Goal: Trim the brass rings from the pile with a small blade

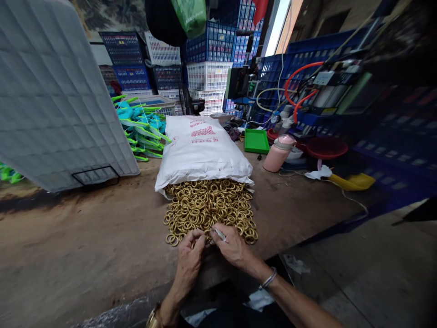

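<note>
A heap of brass rings (208, 207) spills from the open mouth of a white sack (201, 150) onto the brown worktable (85, 237). My left hand (189, 259) sits at the near edge of the heap, fingers curled and pinched on a ring. My right hand (232, 246) is beside it, fingers closed around a small silvery metal piece. The two hands almost touch at the fingertips. A bracelet circles my right wrist and a gold watch my left.
A grey padded panel (54, 91) leans at the left. Green and blue plastic parts (143, 125) lie behind the sack. A pink bottle (278, 152), green tray (256, 140), red bowl (326, 146) and yellow scoop (353, 182) stand right. Stacked crates (208, 59) fill the back.
</note>
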A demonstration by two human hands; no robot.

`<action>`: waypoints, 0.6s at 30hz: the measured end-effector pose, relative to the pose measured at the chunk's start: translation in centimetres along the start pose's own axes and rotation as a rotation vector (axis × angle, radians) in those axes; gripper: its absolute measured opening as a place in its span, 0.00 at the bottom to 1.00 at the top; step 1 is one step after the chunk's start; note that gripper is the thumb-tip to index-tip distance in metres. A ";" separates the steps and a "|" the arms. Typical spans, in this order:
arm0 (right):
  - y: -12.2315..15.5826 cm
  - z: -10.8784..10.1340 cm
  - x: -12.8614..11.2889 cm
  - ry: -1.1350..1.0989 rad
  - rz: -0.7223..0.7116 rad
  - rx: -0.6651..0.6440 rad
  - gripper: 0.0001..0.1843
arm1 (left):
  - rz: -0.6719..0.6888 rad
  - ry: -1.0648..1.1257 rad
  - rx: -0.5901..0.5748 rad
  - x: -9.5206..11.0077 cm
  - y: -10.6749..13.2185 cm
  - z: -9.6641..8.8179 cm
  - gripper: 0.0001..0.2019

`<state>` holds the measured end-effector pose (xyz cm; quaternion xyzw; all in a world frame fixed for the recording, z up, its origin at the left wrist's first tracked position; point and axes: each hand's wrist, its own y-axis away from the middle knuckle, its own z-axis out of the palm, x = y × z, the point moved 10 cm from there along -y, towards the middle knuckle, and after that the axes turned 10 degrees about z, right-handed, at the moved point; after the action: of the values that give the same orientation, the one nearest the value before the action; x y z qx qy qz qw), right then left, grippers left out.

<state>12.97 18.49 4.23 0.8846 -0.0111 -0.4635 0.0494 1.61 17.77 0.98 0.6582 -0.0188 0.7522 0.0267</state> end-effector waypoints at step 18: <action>-0.6 0.1 0.4 -0.135 0.109 0.020 0.11 | -0.110 0.033 -0.084 -1.2 0.5 0.7 0.14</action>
<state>13.09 19.01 3.78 0.8498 -0.0675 -0.5187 0.0649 2.43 17.23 -0.12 0.6441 -0.0138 0.7588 0.0961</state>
